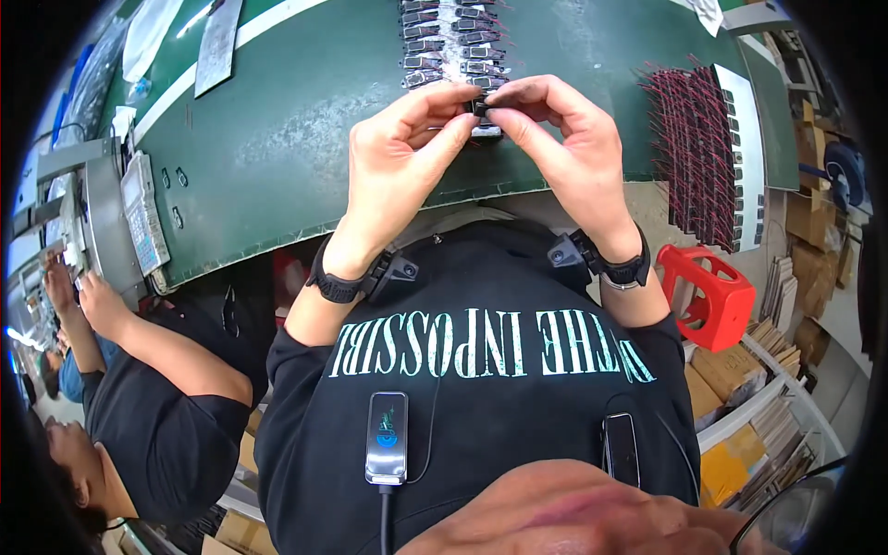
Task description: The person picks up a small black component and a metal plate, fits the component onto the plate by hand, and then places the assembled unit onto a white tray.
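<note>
Gently Does It, Two-Handed

Just above the near part of the green, scuffed flat surface (287, 129), a small black part (480, 106) sits between the bare left hand (400, 143) and the bare right hand (575, 139). On each, thumb and forefinger look clamped on it from their own side; whether they grip one piece or two joined ones is too small to tell. Beneath the fingers shows a black block with a silvery edge (487, 133); I cannot tell whether it touches the part. Good handling here probably means light, even pressure, neither side twisting. Two columns of small black modules with thin red wires (482, 53) lie close beyond, so compact motions should avoid snagging a lead.
</note>
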Motion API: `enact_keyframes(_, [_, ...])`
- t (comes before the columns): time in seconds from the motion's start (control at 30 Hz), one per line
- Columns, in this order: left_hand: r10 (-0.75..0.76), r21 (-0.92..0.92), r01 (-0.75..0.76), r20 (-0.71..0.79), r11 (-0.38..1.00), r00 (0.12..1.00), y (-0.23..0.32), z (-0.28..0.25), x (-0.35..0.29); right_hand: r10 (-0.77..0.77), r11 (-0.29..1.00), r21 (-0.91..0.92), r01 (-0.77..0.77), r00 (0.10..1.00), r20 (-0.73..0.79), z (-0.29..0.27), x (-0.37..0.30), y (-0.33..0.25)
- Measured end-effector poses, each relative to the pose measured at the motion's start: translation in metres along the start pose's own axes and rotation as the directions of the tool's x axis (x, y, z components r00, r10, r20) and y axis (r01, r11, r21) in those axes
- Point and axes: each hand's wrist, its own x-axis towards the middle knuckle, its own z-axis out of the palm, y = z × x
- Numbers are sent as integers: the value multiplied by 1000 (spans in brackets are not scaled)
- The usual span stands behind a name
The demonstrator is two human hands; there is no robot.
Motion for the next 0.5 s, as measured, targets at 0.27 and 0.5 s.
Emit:
enact_keyframes(0.27, [-37, -23, 38, 18, 999, 999, -7, -2, 0, 152, 982, 115, -150, 988, -9, 4, -1, 9])
enact_keyframes(0.5, [-35, 66, 31, 68, 997, 997, -2, -4, 0, 53, 998, 45, -53, 999, -7, 2, 2, 17])
